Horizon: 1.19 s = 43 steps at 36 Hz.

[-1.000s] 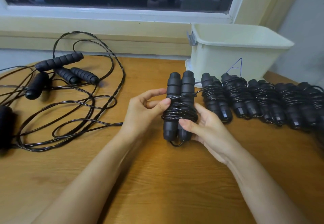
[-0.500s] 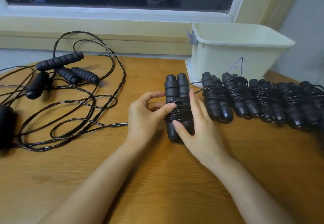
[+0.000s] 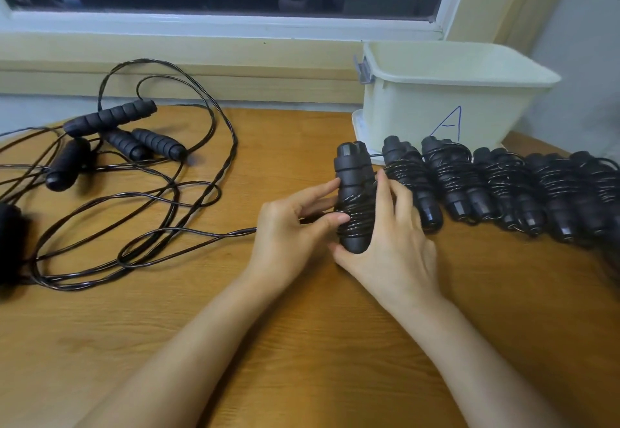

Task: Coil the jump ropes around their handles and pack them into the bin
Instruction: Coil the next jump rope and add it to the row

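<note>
Beside the row of wrapped ropes (image 3: 503,186) on the counter (image 3: 302,343), the coiled bundle (image 3: 352,189) is settling lower than a second ago. The right hand (image 3: 392,239) is now lying over it, fingers (image 3: 382,199) stretched along it and thumb hooked under its end, while the left hand (image 3: 292,226) is pinching the coil. Wrapping seems finished, and the bin (image 3: 453,99) is standing just behind.

The right hand (image 3: 392,243) hides the right side of the held bundle (image 3: 352,189). The coiled row (image 3: 567,193) blurs off the right edge; a dark shape (image 3: 8,236), perhaps a handle, is cut at left.
</note>
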Tool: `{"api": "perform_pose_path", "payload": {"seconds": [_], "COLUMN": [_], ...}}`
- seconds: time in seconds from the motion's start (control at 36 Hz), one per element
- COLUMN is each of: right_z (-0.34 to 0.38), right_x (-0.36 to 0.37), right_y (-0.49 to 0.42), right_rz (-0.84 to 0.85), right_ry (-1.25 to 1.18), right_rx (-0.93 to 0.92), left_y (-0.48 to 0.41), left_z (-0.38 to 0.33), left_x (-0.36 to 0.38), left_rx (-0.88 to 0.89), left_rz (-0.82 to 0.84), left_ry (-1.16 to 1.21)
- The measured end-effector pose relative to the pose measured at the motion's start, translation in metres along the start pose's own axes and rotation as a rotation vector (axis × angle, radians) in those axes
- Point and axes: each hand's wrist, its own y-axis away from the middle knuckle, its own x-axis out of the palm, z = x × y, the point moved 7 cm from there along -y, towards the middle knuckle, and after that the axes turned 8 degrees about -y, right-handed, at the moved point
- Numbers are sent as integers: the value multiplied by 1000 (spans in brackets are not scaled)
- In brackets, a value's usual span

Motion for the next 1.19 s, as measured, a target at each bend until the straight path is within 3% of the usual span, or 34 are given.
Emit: {"api": "perform_pose_path", "payload": {"seconds": [0.19, 0.5, 0.83, 1.06, 1.19], "right_z": [3, -4, -7, -2, 0], "right_x": [-2, -4, -4, -1, 1], "right_y": [2, 0, 0, 1, 0], "right_rz": [-27, -159, -141, 3, 64], "right_ry": [-105, -117, -713, -1033, -1127], "right_rx": [-38, -48, -34, -18, -35], "left_y": [0, -1, -11, -11, -10], "left_z": [-2, -10, 3, 8, 3], "left_x": [-2, 1, -19, -11, -4], "left_rx": [69, 159, 21, -157, -143], "left_rz": [-29, 55, -111, 24, 111], "left_ry": [-42, -138, 83, 287, 269]}}
